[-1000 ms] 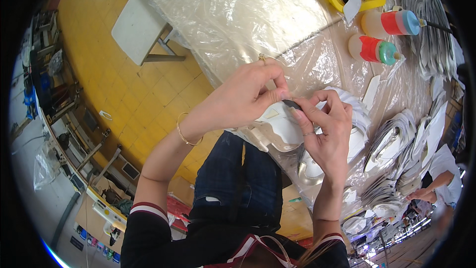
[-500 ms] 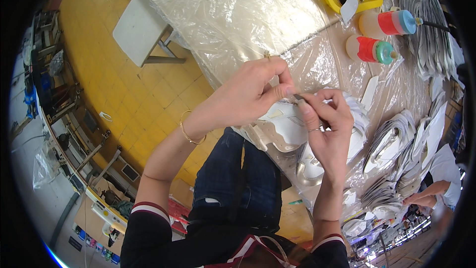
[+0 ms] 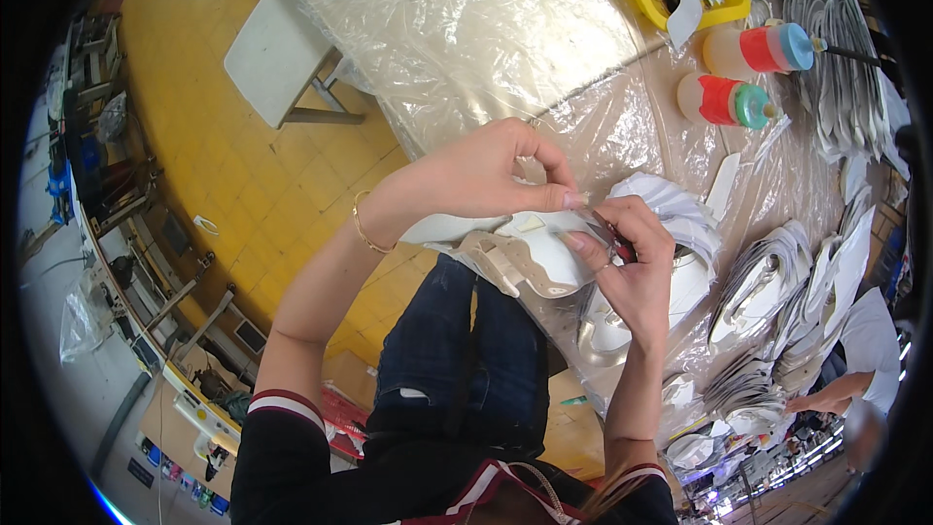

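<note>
My right hand point(image 3: 637, 267) is closed around small red-handled thread snips point(image 3: 623, 246), their metal blades pointing toward my left fingertips. My left hand point(image 3: 496, 173) is closed in a pinch just beside the blades; whatever lies between thumb and forefinger is too small to make out. Under both hands, at the table's near edge, lies a white and beige shoe upper point(image 3: 520, 267), partly covered by my fingers. More white shoe uppers point(image 3: 649, 189) lie behind and beneath my right hand.
Plastic film covers the table point(image 3: 466, 29). Two glue bottles with red labels, one blue-capped point(image 3: 777, 47) and one green-capped point(image 3: 724, 100), stand at right near a yellow tray point(image 3: 724, 8). Stacks of uppers point(image 3: 768, 277) line the right side. A pale stool point(image 3: 275, 53) stands left.
The snips' red handle and blades now show in my right hand, which has shifted slightly down. My left hand has lowered a little, and more of the upper's beige part shows.
</note>
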Motion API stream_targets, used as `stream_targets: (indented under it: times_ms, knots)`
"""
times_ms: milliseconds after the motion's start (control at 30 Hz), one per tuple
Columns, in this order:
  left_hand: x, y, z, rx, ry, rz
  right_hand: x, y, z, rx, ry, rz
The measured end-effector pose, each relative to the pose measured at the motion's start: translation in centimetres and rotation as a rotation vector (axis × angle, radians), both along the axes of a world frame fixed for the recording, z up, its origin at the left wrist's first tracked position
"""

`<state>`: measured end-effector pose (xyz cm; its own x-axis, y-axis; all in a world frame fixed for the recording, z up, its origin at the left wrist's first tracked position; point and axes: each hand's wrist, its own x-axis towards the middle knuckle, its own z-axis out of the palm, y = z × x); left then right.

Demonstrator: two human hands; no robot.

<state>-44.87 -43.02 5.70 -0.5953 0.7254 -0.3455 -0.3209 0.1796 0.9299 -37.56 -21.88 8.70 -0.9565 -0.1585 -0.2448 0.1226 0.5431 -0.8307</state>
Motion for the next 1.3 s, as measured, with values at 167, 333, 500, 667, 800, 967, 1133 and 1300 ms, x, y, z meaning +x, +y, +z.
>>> stream_targets:
  times_ms: [167, 333, 500, 667, 800, 967, 1133, 1300]
  knots:
    - [-0.4, 0.7, -0.3, -0.026, 0.052, 0.064, -0.4, 1.5, 1.6, 0.159, -0.006, 0.068]
    - [-0.2, 1.1, 0.2, -0.027, 0.055, 0.095, -1.6, 2.3, 2.3, 0.232, -0.050, 0.067]
    - [-0.2, 1.1, 0.6, -0.050, 0.122, 0.101, -2.5, 1.4, 1.9, 0.144, -0.076, 0.101]
    - [-0.1, 1.2, 0.6, -0.044, 0.168, 0.135, -3.0, 0.7, 1.0, 0.073, -0.059, 0.090]
    - [-0.3, 1.2, 0.3, -0.049, 0.131, 0.168, -2.8, 0.4, 0.6, 0.004, -0.079, -0.026]
    - [-0.8, 1.3, -0.1, -0.109, 0.184, 0.258, -2.7, -0.1, -0.7, 0.057, 0.037, 0.074]
    - [-2.0, -1.1, -0.4, -0.193, 0.371, 0.807, -2.4, 1.0, -2.3, -0.141, -0.209, -0.114]
    - [-0.3, -3.5, -2.2, -0.111, 0.361, 1.059, -1.1, 2.9, -3.6, -0.596, -0.300, -0.457]
